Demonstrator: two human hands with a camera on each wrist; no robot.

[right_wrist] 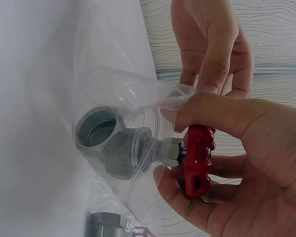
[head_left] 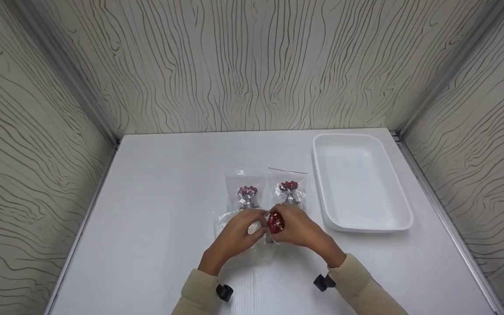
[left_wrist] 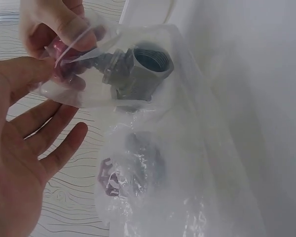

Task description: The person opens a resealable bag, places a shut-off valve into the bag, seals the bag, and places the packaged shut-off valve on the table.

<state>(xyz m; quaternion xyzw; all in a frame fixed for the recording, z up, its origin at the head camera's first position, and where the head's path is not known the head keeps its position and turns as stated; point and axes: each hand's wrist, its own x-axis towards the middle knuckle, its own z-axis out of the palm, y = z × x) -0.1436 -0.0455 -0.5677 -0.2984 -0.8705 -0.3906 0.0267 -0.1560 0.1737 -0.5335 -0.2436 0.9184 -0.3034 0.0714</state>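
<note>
A grey metal valve point(right_wrist: 126, 153) with a red handwheel point(right_wrist: 198, 158) sits partly inside a clear plastic bag point(right_wrist: 113, 81). In the right wrist view its threaded body is within the plastic, while the wheel sticks out of the bag's mouth. My right hand point(head_left: 298, 225) grips around the wheel with thumb and fingers. From the other side, my left hand point(head_left: 241, 227) pinches the bag's edge close to the wheel. Two more bagged valves, a left one point(head_left: 247, 191) and a right one point(head_left: 289, 186), lie on the table just beyond my hands.
A white rectangular tray point(head_left: 361, 192) stands on the table's right side. More clear plastic point(head_left: 220, 218) lies beneath my left hand. Wood-patterned panels point(head_left: 252, 65) enclose the white table point(head_left: 147, 197) at the back and sides.
</note>
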